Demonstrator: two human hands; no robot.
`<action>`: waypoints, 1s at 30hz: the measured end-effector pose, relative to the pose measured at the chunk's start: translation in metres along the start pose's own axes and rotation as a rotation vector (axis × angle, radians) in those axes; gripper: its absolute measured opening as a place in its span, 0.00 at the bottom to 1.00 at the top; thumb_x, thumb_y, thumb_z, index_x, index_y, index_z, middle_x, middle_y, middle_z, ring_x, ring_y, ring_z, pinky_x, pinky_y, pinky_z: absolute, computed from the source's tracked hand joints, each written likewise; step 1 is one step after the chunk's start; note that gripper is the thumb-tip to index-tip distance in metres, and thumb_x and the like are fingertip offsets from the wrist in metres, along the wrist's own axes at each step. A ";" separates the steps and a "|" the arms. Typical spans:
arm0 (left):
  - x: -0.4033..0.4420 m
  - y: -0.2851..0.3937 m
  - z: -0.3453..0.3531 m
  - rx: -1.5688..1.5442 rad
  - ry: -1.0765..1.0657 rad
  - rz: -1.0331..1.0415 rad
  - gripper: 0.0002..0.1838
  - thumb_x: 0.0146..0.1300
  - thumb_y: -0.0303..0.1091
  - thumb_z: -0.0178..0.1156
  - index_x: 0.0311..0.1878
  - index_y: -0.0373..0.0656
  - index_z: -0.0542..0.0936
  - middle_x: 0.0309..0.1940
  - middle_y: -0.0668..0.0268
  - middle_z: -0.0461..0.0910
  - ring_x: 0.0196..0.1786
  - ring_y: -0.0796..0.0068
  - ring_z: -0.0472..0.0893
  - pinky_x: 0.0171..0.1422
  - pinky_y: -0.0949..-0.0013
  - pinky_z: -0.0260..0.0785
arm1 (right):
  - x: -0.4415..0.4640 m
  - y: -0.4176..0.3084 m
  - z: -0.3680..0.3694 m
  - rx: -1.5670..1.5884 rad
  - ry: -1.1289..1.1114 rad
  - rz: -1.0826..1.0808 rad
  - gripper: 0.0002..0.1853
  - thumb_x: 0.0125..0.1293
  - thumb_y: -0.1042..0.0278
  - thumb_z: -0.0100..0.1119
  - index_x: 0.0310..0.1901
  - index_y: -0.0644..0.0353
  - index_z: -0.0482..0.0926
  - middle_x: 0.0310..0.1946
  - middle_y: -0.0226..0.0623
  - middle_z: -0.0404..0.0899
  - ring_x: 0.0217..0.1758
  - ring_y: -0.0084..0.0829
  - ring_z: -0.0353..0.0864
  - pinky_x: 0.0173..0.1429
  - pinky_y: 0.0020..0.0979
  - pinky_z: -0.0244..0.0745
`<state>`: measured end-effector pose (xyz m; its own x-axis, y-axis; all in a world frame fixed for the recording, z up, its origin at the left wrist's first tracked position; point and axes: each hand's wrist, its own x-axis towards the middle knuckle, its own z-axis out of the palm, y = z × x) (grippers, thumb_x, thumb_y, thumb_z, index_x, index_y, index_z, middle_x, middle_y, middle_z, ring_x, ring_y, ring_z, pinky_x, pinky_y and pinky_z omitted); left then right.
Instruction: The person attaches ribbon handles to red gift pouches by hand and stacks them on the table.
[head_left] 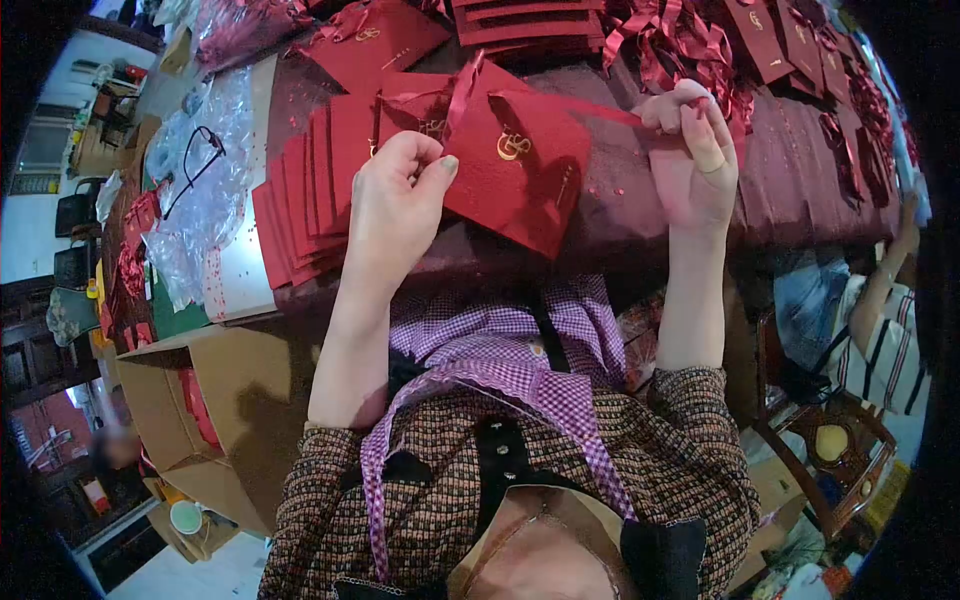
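A red bag or envelope with a gold emblem (545, 165) lies at the table's near edge, between my hands. My left hand (395, 205) is closed at its left side, fingers pinched by a red ribbon loop (462, 100) that stands up from the bag. Out to the right, my right hand (700, 150) is raised with its fingers curled together on a red ribbon (590, 108) stretched from the bag's top. Left of my left hand is a fanned stack of red bags (300, 200), partly hidden behind that hand.
More red bags (525, 25) and loose ribbons (670, 45) cover the far side of the dark cloth (630, 215). Clear plastic (205, 170) with black glasses lies left. An open cardboard box (240, 400) stands lower left. A person in a striped garment (885, 340) is at the right.
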<state>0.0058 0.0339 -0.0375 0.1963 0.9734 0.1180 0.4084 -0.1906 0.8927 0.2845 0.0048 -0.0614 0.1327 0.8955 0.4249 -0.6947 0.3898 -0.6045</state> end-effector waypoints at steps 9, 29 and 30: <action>0.001 -0.003 0.000 -0.019 -0.015 0.001 0.07 0.59 0.27 0.62 0.35 0.33 0.77 0.21 0.64 0.75 0.25 0.81 0.72 0.30 0.72 0.65 | -0.004 -0.008 -0.012 -0.037 0.044 -0.039 0.10 0.69 0.72 0.55 0.48 0.67 0.77 0.35 0.33 0.74 0.42 0.29 0.72 0.54 0.35 0.69; -0.010 0.015 -0.007 -0.208 -0.201 -0.099 0.15 0.59 0.21 0.61 0.50 0.32 0.77 0.34 0.75 0.75 0.31 0.91 0.68 0.37 0.84 0.65 | -0.032 0.054 0.066 -1.255 -0.306 -0.142 0.05 0.57 0.69 0.63 0.32 0.60 0.80 0.24 0.36 0.79 0.28 0.36 0.77 0.44 0.34 0.63; -0.011 0.016 -0.007 -0.210 -0.201 -0.099 0.15 0.59 0.21 0.61 0.50 0.32 0.77 0.34 0.75 0.75 0.31 0.91 0.68 0.37 0.84 0.65 | -0.031 0.055 0.068 -1.262 -0.298 -0.141 0.05 0.57 0.69 0.63 0.31 0.60 0.79 0.23 0.35 0.78 0.27 0.36 0.76 0.43 0.34 0.62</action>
<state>0.0040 0.0213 -0.0217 0.3455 0.9374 -0.0433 0.2453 -0.0457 0.9684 0.1945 -0.0165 -0.0620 -0.1250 0.8123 0.5696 0.4730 0.5535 -0.6855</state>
